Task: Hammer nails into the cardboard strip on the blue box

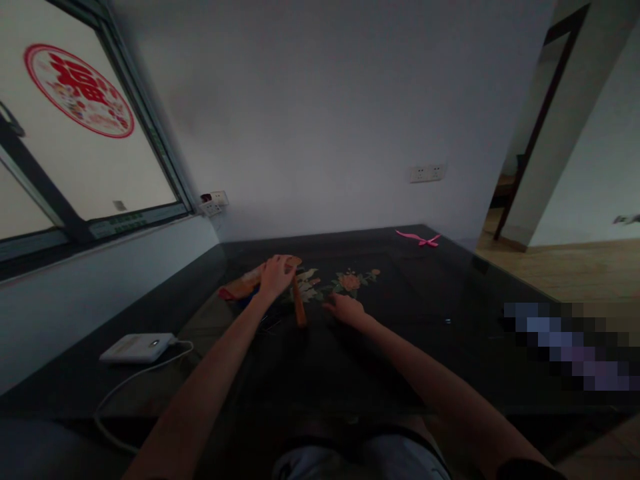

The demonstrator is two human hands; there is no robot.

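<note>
My left hand (pixel 275 277) is curled at the middle left of the dark table. Its fingers close around the upper part of an orange-brown, wooden-looking piece with a rounded end and a long handle (pixel 299 307) that slants down toward me. Just left of that hand lies a bundle in orange and red (pixel 240 288), partly covered by the hand, its kind unclear. Thin dark strands show below the wrist. Low over the tabletop, my right hand (pixel 347 311) has its fingers extended leftward, a little apart, with nothing seen in them. A printed flower pattern (pixel 350 281) lies just beyond it.
A white power bank (pixel 137 348) with a white cable (pixel 117 388) sits at the table's left. Far right on the dark tabletop (pixel 400 360) is a pink ribbon (pixel 425 240); a small shiny bit (pixel 448 321) lies nearer. A pixelated patch hides the right edge.
</note>
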